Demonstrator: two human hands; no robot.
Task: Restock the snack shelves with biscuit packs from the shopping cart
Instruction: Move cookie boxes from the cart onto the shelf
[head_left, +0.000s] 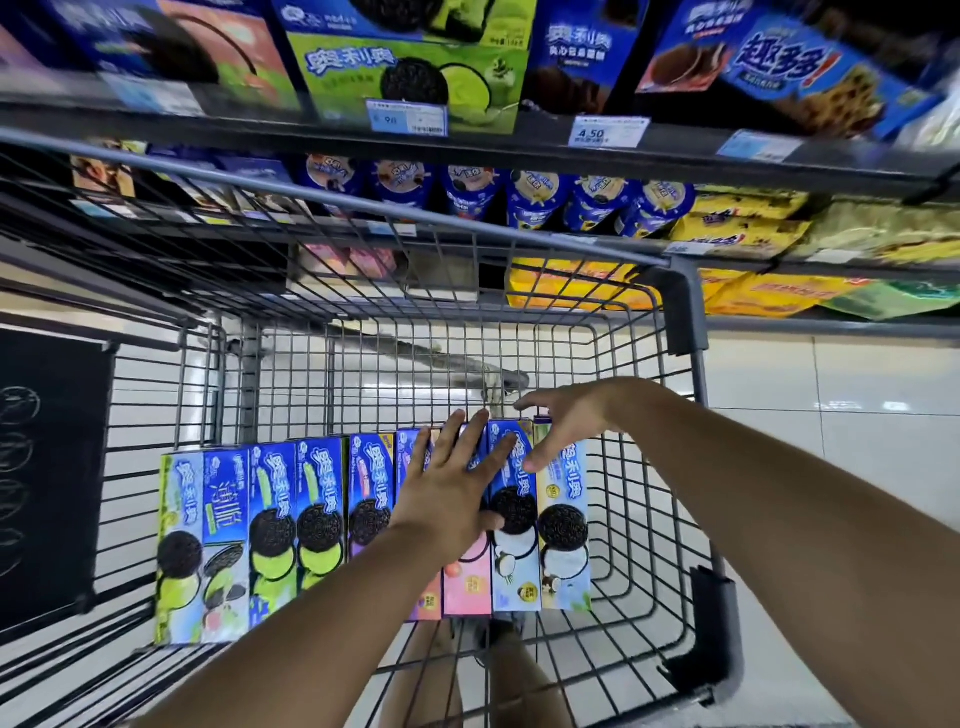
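We look down into the cart (685, 312). The packs (322, 519) lie side by side on its floor. The row runs from far left of the hands to right under them.

The left hand (457, 488) lies flat on the middle packs, fingers straight and spread. We think it presses them down so the row does not slide when one pack comes out. The right hand (563, 428) is just to its right, over the far end of the last two packs. Its fingers are spread wide and hold nothing. Its thumb (534, 461) touches the blue pack (515, 561). We think it is set to hook that end and lift.

The shelves (467, 140) are up past both hands and full of boxes, so a pack must go up and forward.

The left arm covers much of the pink packs (467, 587). We cannot tell if the right fingertips touch the pack ends. The top shelf is blurred. The black board (52, 467), far left of the hands, is cut off.
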